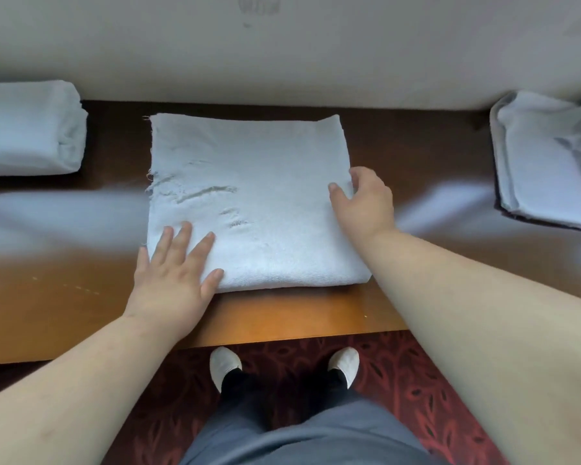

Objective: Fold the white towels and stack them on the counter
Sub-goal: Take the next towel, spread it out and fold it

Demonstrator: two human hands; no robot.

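Towel: white terry towel folded to a square (pixel 249 203) lies flat mid-counter on the brown wooden counter (pixel 64 297); frayed left edge
Left hand (pixel 175 266): fingers spread flat, pressing the towel's near-left corner
Right hand (pixel 366 199): fingers curled, pinching the towel's right edge
Left: folded white towel stack (pixel 27 129)
Right: loose white towel pile (pixel 550 162)

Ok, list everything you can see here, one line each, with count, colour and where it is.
Half-folded towel: one, white, middle of the counter.
Folded towels: one pile, white, far left of the counter.
Loose towels: one heap, white, far right of the counter.
Counter: one, brown wood, against the wall.
Wall: one, off-white, behind the counter.
Carpet: one, dark red patterned, below.
Slippers: two, white, on the carpet.
Left hand: flat on the towel's near left corner.
Right hand: gripping the towel's right edge.
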